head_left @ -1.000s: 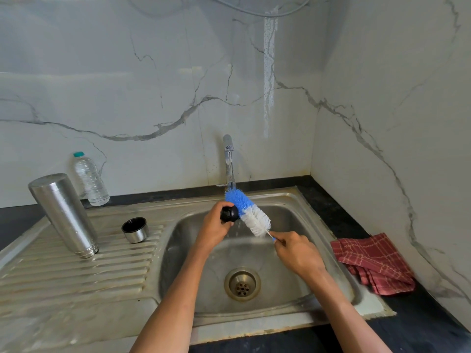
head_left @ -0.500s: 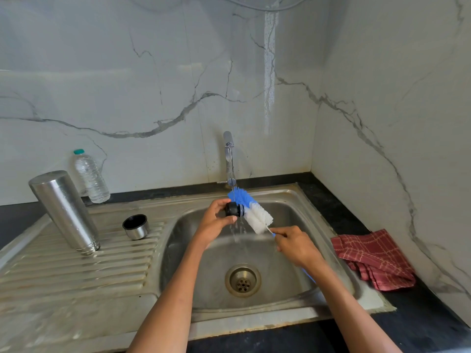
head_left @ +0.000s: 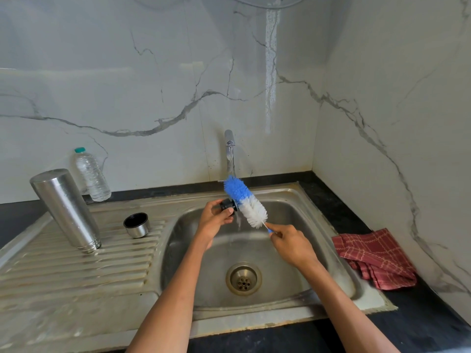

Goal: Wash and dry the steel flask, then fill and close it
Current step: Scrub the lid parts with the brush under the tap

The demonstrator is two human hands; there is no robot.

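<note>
Left of your grips, well apart from both, the steel flask [head_left: 66, 211] stands mouth-down on the ribbed drainboard of the sink [head_left: 76, 263]. It leans in the wide view, its body shiny and beaded with drops, so it looks already rinsed and left to drain. Between it and your left grip sits its steel cup cap [head_left: 136, 224], open side up and dark inside. A clear plastic bottle [head_left: 92, 175] stands behind the flask on the dark surface [head_left: 15, 212].

Your left hand [head_left: 214, 221] grasps the black stopper [head_left: 227, 204] in its fingertips, and it has lifted a little since a second ago, carrying the stopper up under the tap [head_left: 229, 146]. A thin stream now runs from the spout, where a second ago none showed below the stopper. Just right of that grip, the blue and white bottle brush [head_left: 246, 201] touches the stopper with its bristles, tilted with the blue tip up at the spout.

Your right hand [head_left: 290, 242] pinches the brush's thin stem just below the white bristles; the angle has barely altered.

To my eye you are on the stopper scrub-and-rinse, so washing is nearly done. Drying comes next: the red checked cloth [head_left: 374, 258] lies on the surface beyond your right grip.
</note>
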